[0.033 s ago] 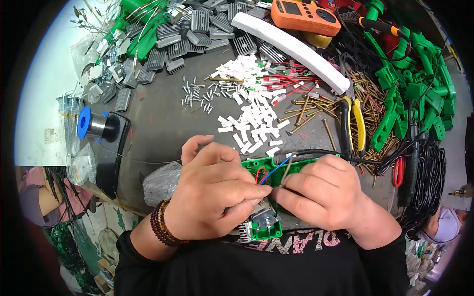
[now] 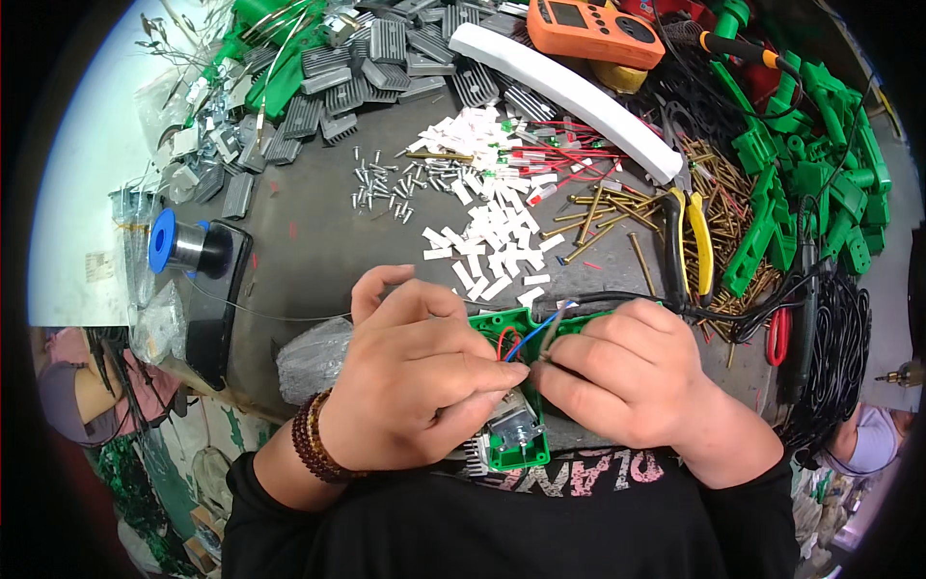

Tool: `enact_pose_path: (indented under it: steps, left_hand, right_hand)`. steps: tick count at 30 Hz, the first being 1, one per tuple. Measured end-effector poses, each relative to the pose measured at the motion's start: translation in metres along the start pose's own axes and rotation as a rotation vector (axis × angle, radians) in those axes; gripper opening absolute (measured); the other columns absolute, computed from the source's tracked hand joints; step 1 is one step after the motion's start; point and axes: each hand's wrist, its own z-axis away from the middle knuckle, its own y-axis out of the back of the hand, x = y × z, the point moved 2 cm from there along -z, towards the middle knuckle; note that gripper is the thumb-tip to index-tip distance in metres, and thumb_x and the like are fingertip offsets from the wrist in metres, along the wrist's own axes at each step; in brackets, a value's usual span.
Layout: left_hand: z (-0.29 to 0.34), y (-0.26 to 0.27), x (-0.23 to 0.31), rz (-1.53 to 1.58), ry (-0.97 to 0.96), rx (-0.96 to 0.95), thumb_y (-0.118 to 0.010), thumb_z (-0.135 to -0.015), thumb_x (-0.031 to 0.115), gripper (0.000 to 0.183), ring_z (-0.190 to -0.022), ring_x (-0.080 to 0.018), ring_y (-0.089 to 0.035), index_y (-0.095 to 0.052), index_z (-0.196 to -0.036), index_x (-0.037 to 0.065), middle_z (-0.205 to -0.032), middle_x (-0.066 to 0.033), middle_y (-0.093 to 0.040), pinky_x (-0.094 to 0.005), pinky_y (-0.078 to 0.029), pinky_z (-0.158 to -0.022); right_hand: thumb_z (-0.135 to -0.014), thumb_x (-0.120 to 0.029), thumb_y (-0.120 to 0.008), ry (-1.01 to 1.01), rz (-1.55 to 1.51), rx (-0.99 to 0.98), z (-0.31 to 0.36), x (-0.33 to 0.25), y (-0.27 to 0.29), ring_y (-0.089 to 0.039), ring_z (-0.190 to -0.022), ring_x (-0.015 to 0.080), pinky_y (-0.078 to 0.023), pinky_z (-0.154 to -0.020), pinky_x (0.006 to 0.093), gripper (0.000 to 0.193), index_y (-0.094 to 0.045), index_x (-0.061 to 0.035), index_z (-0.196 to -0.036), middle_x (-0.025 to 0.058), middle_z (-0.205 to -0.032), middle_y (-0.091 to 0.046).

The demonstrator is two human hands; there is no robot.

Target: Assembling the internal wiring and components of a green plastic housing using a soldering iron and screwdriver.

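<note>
A green plastic housing lies at the table's near edge, partly hidden under my hands. It has a metal part and a finned grey heat sink at its near end. Red wires and a blue wire rise from inside it. My left hand is over the left side, thumb and forefinger pinched together at the blue wire's lower end. On the right, my right hand pinches a thin grey-brown wire. Both sets of fingertips nearly touch; what lies between them is mostly hidden.
Beyond the hands lie white sleeves, screws and brass-coloured bolts. Yellow-black pliers and black cables are right; a solder spool and plastic-wrapped bundle left. Heat sinks and an orange multimeter sit behind.
My right fingertips have shifted slightly left, toward my left fingertips, and the grey-brown wire has moved with them. My left hand holds almost the same place.
</note>
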Motion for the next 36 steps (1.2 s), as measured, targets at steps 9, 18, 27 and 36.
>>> enact_pose_path:
  steps: [9, 18, 27, 36]
  left_hand:
    - [0.000, 0.000, 0.000, 0.006, 0.011, 0.011, -0.081, -0.062, 0.007, 0.029, -0.083, -0.0199, -0.057, -0.077, -0.086, 0.022, -0.082, 0.0099, -0.065, -0.0505, -0.030, -0.102]
    - [-0.001, 0.000, 0.004, 0.004, 0.026, 0.017, -0.082, -0.061, 0.007, 0.029, -0.082, -0.0202, -0.057, -0.077, -0.085, 0.022, -0.080, 0.0085, -0.066, -0.0494, -0.030, -0.102]
    - [-0.001, -0.001, 0.005, -0.013, 0.013, 0.044, -0.084, -0.060, 0.007, 0.028, -0.081, -0.0202, -0.059, -0.076, -0.083, 0.022, -0.080, 0.0080, -0.068, -0.0488, -0.030, -0.103]
    - [-0.001, -0.001, 0.005, -0.018, 0.007, 0.040, -0.085, -0.062, 0.009, 0.026, -0.082, -0.0197, -0.059, -0.076, -0.083, 0.022, -0.080, 0.0070, -0.068, -0.0490, -0.030, -0.102]
  right_hand:
    - [-0.068, -0.016, -0.069, 0.031, -0.161, 0.022, 0.005, -0.008, 0.005, -0.056, -0.069, 0.0129, -0.041, -0.060, 0.0269, 0.027, -0.070, -0.0059, -0.093, 0.0016, -0.087, -0.063]
    - [-0.071, -0.019, -0.069, 0.078, -0.272, -0.072, 0.014, -0.021, -0.007, -0.047, -0.059, 0.0096, -0.035, -0.052, 0.0251, 0.026, -0.070, -0.0089, -0.094, -0.0037, -0.068, -0.042]
    - [-0.071, -0.017, -0.070, 0.087, -0.255, -0.031, 0.013, -0.021, -0.011, -0.046, -0.054, 0.0076, -0.031, -0.046, 0.0237, 0.024, -0.074, -0.0106, -0.094, -0.0055, -0.066, -0.043]
    - [-0.074, -0.018, -0.070, 0.064, -0.262, -0.055, 0.014, -0.021, -0.010, -0.048, -0.056, 0.0078, -0.034, -0.049, 0.0234, 0.024, -0.073, -0.0115, -0.097, -0.0054, -0.068, -0.046]
